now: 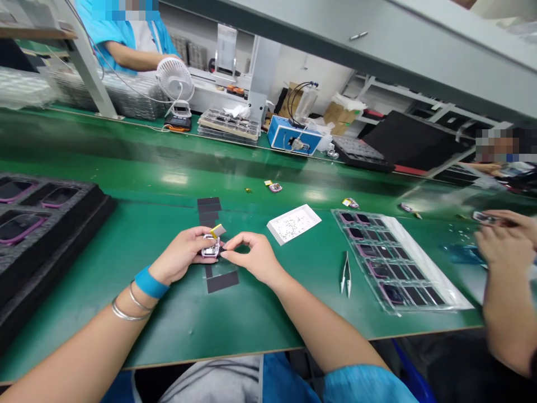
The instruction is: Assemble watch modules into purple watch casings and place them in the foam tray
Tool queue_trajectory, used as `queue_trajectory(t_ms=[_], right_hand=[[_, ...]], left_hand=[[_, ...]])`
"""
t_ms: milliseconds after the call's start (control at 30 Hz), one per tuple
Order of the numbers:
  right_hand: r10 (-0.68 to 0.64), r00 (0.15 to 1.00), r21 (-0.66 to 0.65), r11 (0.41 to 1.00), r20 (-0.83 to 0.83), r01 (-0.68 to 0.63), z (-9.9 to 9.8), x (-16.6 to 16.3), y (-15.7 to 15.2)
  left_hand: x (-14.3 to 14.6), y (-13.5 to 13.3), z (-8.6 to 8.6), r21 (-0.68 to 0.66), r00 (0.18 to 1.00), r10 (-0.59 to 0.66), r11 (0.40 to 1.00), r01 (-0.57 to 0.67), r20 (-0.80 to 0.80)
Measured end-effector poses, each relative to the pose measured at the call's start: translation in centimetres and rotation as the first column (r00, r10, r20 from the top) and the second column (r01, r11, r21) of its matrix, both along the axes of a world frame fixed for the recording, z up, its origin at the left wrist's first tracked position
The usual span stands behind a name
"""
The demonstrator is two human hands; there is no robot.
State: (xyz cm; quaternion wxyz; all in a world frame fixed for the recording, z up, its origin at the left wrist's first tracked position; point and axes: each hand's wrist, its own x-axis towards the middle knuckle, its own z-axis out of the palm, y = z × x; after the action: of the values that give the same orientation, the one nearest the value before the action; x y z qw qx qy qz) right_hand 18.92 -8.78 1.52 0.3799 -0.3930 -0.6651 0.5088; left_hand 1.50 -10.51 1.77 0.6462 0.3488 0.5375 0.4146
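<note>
My left hand (181,253) grips a small silver-framed part (210,247) with a yellow tab (217,230) sticking up from it. Its fingers are curled round the part. My right hand (250,256) meets it from the right, thumb and forefinger pinched at the part's edge. Both hands hover just above the green bench (168,313). Under them lie dark rectangular strips (222,281), and more of those strips (208,208) lie farther back. White tweezers (346,273) rest to the right of my right hand.
A black foam tray (50,224) with purple-rimmed parts fills the left. A white card (293,223) and a clear tray of dark parts (386,260) sit to the right. A co-worker's hands (501,246) work at the far right. Loose parts (275,187) lie on the conveyor behind.
</note>
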Motion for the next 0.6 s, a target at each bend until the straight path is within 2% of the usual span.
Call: queue_trajectory(t_ms=[100,267,400,500,567,600], right_hand=[[0.015,0.999,-0.026,1.000,-0.036,-0.016,-0.33,-0.17,0.15],[0.160,0.986,-0.055,0.985,-0.051,-0.162,-0.55,-0.39,-0.05],[0.044,0.995,0.153,0.987,0.094,-0.058,-0.54,-0.75,-0.44],[-0.096,0.977,0.346,0.938,0.191,0.025,-0.53,-0.95,-0.68],[-0.156,0.972,0.390,0.918,0.177,0.076,-0.51,-1.00,-0.76],[-0.160,0.976,0.369,0.924,0.148,0.096,-0.48,-1.01,-0.77]], left_hand=[[0.51,-0.13,-0.22,-0.003,1.000,-0.018,1.000,0.018,0.006],[0.88,-0.27,-0.27,0.004,0.999,-0.019,1.000,0.018,0.042],[1.06,-0.35,-0.04,-0.004,0.996,-0.001,1.000,0.001,0.085],[1.11,-0.41,-0.01,-0.009,0.993,0.024,1.000,-0.023,0.119],[1.07,-0.43,-0.12,0.001,0.991,0.030,1.000,-0.030,0.131],[1.03,-0.42,-0.19,0.006,0.991,0.033,0.999,-0.034,0.131]])
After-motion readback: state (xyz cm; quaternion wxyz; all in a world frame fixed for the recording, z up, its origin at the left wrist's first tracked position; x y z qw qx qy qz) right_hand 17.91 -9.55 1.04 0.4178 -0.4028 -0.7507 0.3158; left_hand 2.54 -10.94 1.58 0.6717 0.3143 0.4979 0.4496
